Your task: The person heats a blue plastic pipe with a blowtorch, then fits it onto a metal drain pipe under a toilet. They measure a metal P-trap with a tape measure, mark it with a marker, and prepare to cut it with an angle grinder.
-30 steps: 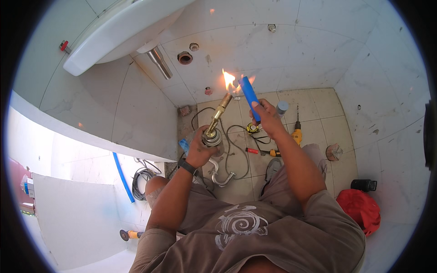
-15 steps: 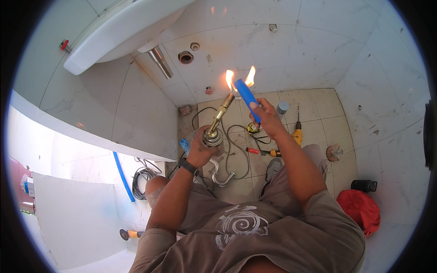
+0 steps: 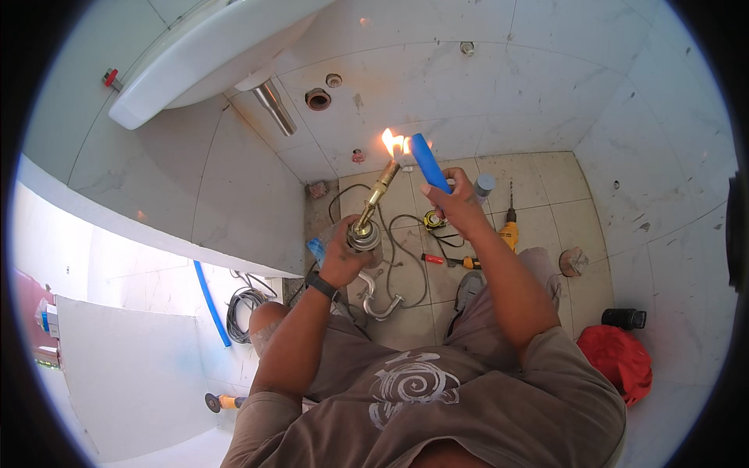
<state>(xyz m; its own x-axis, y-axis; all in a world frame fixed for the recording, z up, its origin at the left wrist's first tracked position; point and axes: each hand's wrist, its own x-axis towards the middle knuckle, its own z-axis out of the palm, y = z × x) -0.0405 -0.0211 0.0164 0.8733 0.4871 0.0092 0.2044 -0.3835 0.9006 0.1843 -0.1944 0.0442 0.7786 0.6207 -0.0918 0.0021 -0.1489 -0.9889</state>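
Observation:
My left hand [image 3: 345, 253] is wrapped round a brass gas torch [image 3: 381, 189] at its round canister top, with the nozzle tilted up and away. A yellow flame [image 3: 394, 143] burns at the nozzle's tip. In my right hand [image 3: 459, 204] is a short length of blue plastic pipe [image 3: 429, 161], gripped at its near end between thumb and fingers. The pipe's far end stands beside the flame, on its right.
A white sink [image 3: 179, 78] with a metal drain tube [image 3: 275, 108] overhangs the upper left. On the tiled floor lie a curved chrome trap pipe [image 3: 380, 304], a tape measure [image 3: 433, 220], a yellow drill [image 3: 509, 230] and cables. A red bag [image 3: 616, 360] sits at right.
The blue pipe has turned and shifted slightly right, and the flame now plays on its left side instead of rising on both sides. My left hand and the torch are almost still.

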